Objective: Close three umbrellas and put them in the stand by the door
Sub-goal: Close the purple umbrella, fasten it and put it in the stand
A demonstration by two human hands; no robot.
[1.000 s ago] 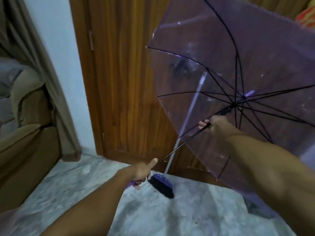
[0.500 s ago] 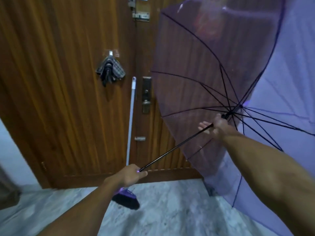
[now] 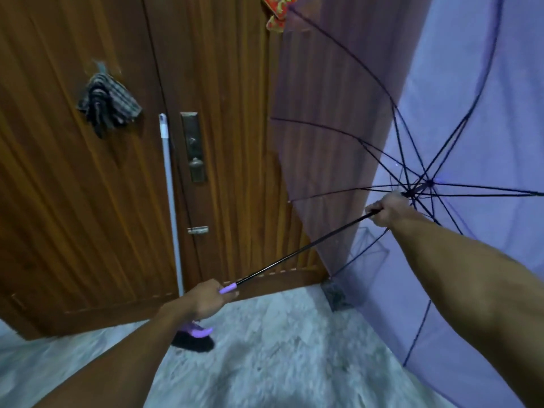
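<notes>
Closing the translucent purple umbrella [image 3: 338, 136]: my left hand [image 3: 206, 298] grips its handle, my right hand [image 3: 388, 210] clasps the shaft and must next pull the runner down.

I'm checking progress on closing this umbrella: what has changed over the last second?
The view swung right, from the sofa corner to the wooden door. The right hand slid up the black shaft toward the rib hub. The left hand still grips the lilac handle, and the translucent purple umbrella stays fully open.
</notes>
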